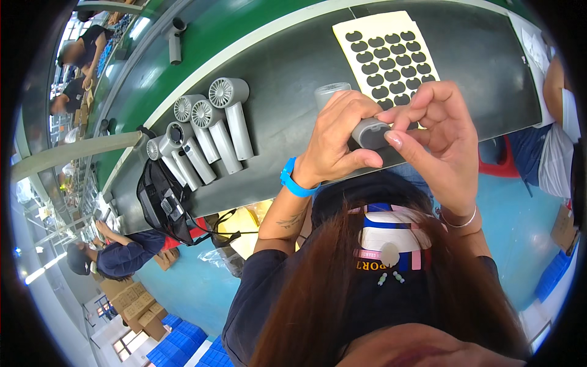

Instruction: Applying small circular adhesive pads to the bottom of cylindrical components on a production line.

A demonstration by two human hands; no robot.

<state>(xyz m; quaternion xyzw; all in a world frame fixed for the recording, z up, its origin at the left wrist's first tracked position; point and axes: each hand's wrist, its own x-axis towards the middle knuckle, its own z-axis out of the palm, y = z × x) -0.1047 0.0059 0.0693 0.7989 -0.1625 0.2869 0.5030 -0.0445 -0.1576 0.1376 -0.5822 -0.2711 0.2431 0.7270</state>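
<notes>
My left hand (342, 134), with a blue band at its wrist, is wrapped round a grey handheld fan (365, 131). The handle's dark end face points toward me, and part of the fan's round head (333, 89) shows beyond my knuckles. At that end, my right hand (443, 131) pinches the handle's edge between thumb and forefinger, its other fingers curled. Whether a small piece is under the thumb I cannot tell. Just past my hands lies a cream sheet (342, 46) with rows of dark oval stickers (387, 63).
Several grey handheld fans (227, 125) lie in a row at the left of the dark worktop (293, 58). A black bag (162, 202) hangs at its near edge. One more fan (175, 46) rests on the green surface beyond. Co-workers sit at left and right.
</notes>
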